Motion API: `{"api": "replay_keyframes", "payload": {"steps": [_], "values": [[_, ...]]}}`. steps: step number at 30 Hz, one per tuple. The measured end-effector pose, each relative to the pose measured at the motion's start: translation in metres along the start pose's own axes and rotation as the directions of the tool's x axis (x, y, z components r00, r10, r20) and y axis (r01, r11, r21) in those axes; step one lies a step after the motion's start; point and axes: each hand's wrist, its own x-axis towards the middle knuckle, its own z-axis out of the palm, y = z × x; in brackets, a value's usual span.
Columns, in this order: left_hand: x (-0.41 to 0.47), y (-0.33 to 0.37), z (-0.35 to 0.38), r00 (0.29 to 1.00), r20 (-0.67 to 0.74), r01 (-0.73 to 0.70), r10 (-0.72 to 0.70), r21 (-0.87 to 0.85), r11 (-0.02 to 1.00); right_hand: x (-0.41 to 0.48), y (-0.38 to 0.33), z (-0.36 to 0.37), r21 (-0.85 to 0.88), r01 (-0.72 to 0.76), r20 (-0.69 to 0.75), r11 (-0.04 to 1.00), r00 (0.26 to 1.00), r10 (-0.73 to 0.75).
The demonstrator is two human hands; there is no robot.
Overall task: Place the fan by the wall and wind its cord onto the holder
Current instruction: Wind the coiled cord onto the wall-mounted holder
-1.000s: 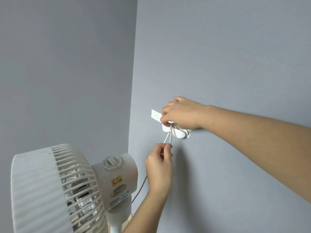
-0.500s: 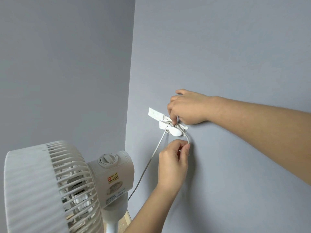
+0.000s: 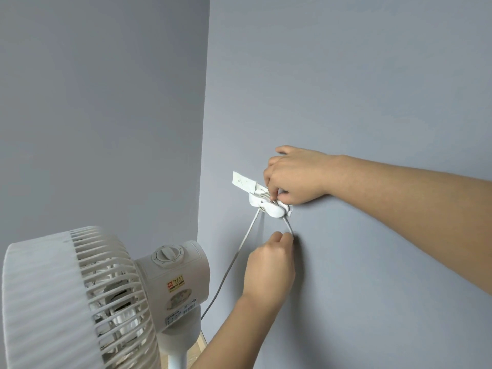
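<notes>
You're mid-wind: the fan [image 3: 80,302] stands by the wall [image 3: 372,102], near its corner, and the cord [image 3: 245,243] already loops the holder [image 3: 269,206]. Your right hand [image 3: 295,177] grips the holder, steadying it. Your left hand [image 3: 269,267] pinches the cord just below. Next, I'd judge, carry that strand round the holder, taut so no loop slips.

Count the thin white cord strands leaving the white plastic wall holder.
2 cord strands: one slants down-left toward the white fan; one curves down-right into the left hand. Others may be hidden.
</notes>
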Motion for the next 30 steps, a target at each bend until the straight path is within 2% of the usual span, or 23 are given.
{"api": "replay_keyframes", "payload": {"steps": [3,5,6,9,12,13,14,16,17,18,19,21,24,30], "values": [[0.001,-0.011,0.007,0.991,0.073,0.106,-0.114,0.101,0.989,0.001,0.0,0.002,-0.026,-0.001,-0.007,1.0,1.0,0.001],[0.0,-0.016,0.004,0.973,0.137,0.173,-0.186,0.1,0.98,0.002,0.0,0.002,-0.029,-0.009,-0.003,1.0,1.0,0.009],[0.001,-0.02,0.006,0.967,0.107,0.22,-0.233,0.116,0.969,0.002,0.0,0.001,-0.028,-0.015,0.007,0.999,1.0,0.015],[-0.003,-0.03,0.005,0.876,0.144,0.465,-0.46,0.003,0.885,0.004,-0.005,0.005,-0.044,-0.024,0.055,0.999,0.998,0.027],[-0.005,-0.037,0.004,0.789,0.15,0.614,-0.596,-0.156,0.774,0.006,-0.013,0.012,-0.061,-0.043,0.097,0.997,0.994,0.048],[-0.004,-0.041,0.008,0.75,0.171,0.66,-0.639,-0.254,0.707,0.005,-0.015,0.014,-0.075,-0.048,0.104,0.996,0.993,0.055],[-0.002,-0.046,0.011,0.692,0.209,0.707,-0.691,-0.388,0.591,0.005,-0.018,0.015,-0.093,-0.05,0.107,0.994,0.992,0.06],[0.004,-0.052,0.012,0.555,0.319,0.732,-0.768,-0.625,0.27,0.004,-0.02,0.015,-0.119,-0.052,0.109,0.992,0.992,0.065],[0.007,-0.055,0.013,0.488,0.366,0.716,-0.792,-0.687,0.124,0.004,-0.019,0.015,-0.123,-0.054,0.11,0.991,0.992,0.068],[0.01,-0.056,0.013,0.43,0.391,0.706,-0.814,-0.707,0.033,0.004,-0.019,0.015,-0.123,-0.054,0.111,0.991,0.991,0.068],[0.013,-0.057,0.013,0.383,0.39,0.707,-0.838,-0.707,-0.006,0.004,-0.018,0.015,-0.12,-0.054,0.113,0.991,0.991,0.067],[0.02,-0.056,0.011,0.324,0.333,0.702,-0.885,-0.712,-0.011,0.005,-0.019,0.015,-0.115,-0.046,0.112,0.992,0.992,0.059],[0.036,-0.054,0.004,0.305,0.285,0.671,-0.909,-0.741,-0.007,0.008,-0.018,0.018,-0.109,-0.048,0.106,0.993,0.993,0.06],[0.07,-0.06,-0.001,0.268,0.389,0.695,-0.881,-0.711,-0.103,0.01,-0.017,0.022,-0.103,-0.043,0.093,0.994,0.994,0.052]]}}
